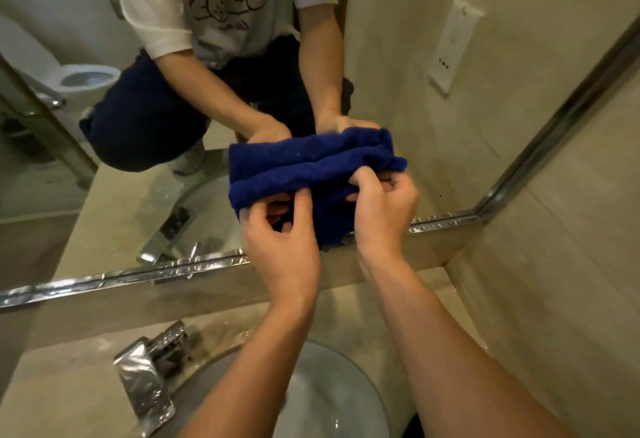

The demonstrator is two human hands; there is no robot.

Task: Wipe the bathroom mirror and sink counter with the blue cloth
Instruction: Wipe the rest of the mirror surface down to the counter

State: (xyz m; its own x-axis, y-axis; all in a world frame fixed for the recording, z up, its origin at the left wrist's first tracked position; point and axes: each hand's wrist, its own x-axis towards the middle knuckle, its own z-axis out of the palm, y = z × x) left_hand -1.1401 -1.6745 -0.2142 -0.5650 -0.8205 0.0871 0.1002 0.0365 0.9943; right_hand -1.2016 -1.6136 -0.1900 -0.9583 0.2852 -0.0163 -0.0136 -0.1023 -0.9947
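Observation:
A folded blue cloth is held up in front of the lower part of the mirror, above the sink. My left hand pinches the cloth's lower left edge with thumb and curled fingers. My right hand grips its right end, fingers tucked into the fold. The cloth's upper half is doubled by its reflection. The beige counter lies below, around the sink.
A chrome faucet stands left of the sink. A chrome frame borders the mirror's bottom edge and right side. A beige wall closes in on the right. The mirror reflects a person's torso, a toilet and a wall socket.

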